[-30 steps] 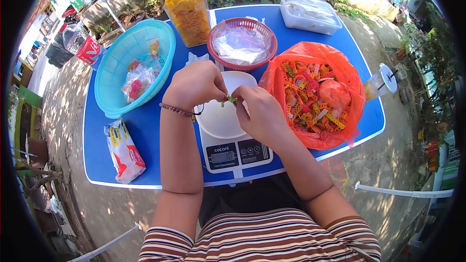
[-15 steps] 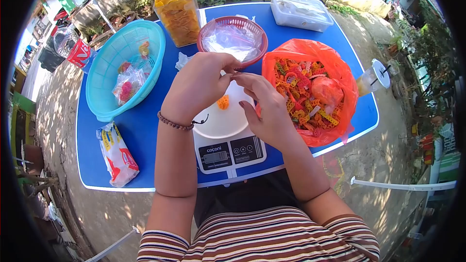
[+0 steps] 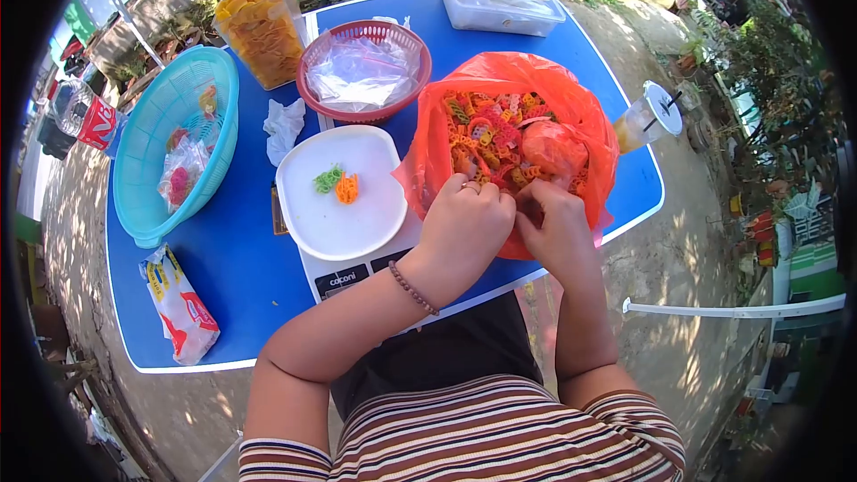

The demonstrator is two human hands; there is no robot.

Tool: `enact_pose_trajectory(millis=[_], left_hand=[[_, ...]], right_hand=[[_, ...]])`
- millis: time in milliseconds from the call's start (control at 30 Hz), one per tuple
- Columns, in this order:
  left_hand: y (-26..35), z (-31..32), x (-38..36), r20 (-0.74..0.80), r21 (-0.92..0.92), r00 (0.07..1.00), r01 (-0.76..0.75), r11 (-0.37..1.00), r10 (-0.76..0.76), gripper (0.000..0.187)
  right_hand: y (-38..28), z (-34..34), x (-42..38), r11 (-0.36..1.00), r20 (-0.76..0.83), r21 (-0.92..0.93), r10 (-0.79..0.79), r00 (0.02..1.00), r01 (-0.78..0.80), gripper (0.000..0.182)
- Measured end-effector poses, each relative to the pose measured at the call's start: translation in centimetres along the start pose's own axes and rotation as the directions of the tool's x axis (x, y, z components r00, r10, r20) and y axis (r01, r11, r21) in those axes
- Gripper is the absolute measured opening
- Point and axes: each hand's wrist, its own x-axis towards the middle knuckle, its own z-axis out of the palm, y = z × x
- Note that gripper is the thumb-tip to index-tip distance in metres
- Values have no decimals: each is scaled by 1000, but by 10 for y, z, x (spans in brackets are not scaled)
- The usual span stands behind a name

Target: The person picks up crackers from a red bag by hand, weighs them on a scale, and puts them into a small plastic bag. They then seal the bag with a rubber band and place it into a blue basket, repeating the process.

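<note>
A red plastic bag (image 3: 589, 125) full of colourful wheel- and ladder-shaped snack pieces (image 3: 495, 129) stands open on the right of the table. Both hands are at its near edge. My left hand (image 3: 464, 223), below a beaded bracelet, has its fingers curled in at the bag's front; what they hold is hidden. Beside it, my right hand (image 3: 558, 223) is bent with thumb and fingers close together over the pieces, their tips partly hidden. Left of the bag, a white scale plate (image 3: 344, 228) bears a green piece (image 3: 328, 179) and an orange piece (image 3: 347, 187).
A turquoise basket (image 3: 134, 174) with small packets is at the left, above a white-and-red packet (image 3: 183, 308). Farther back are a tub of orange chips (image 3: 263, 31), a red basket (image 3: 415, 80) of clear bags and a lidded box (image 3: 500, 4). A cup (image 3: 647, 116) is at the right.
Both hands have moved from above the scale to the red bag at the right. The green piece on the plate is now visible beside the orange one. The view has shifted right.
</note>
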Motion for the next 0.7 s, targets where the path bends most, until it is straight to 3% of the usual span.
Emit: enact_pose_trajectory(millis=[100,200,300,500,600,700], left_hand=[[0,-1,-1,111,17,987,114,993,-115,8],[-6,-5,-3,144,-6,985,102,995,-100,14],[-7,-11,-1,171,-23,978,123,992,-117,21],[-10,0,-4,122,-51,989,87,995,-81,17],[-3,5,-6,101,19,989,105,994,-107,12],[4,5,-5,118,81,986,109,991,-119,11]], right_hand=[[8,6,-6,985,32,-168,-24,999,29,33],[6,5,-6,975,0,-155,-161,987,159,30],[7,9,-7,979,39,-76,-185,982,188,24],[3,16,-14,990,26,-32,-140,990,140,15],[6,2,-16,989,28,47,-143,989,142,17],[5,-14,-20,998,53,50,36,998,-39,18]])
